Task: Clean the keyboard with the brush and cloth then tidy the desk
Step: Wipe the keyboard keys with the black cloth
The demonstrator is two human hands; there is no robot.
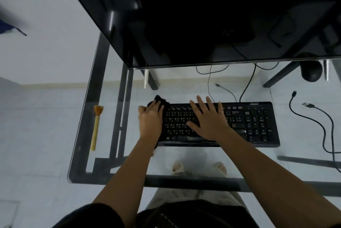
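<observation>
Keyboard (254,122): a black full-size board with a number pad, lying flat and square on the glass bench (79,135), near its front edge and below the dark monitor (184,15). The left grip (150,122) has its fingers bent over a bunched black cloth (160,99), clamping it down on the board's left end; more cloth trails under the palm toward the wrist. The right grip (208,122) lies flat with fingers spread apart across the middle keys, holding nothing, and seems to be steadying the board. The cloth looks soft and limp, so it probably works best kept wadded under the fingers rather than pinched by an edge. The keyboard looks rigid and fairly light, and on smooth glass it would likely slide under a sideways wipe, which is why a flat palm on top suits it; to lift it, the two short ends are the sensible places. Its keys give under pressure, so light strokes seem wise. The wooden-handled brush (96,128) lies apart on the bench's left side, untouched. Loose USB cables (328,128) sprawl to the right of the board.
</observation>
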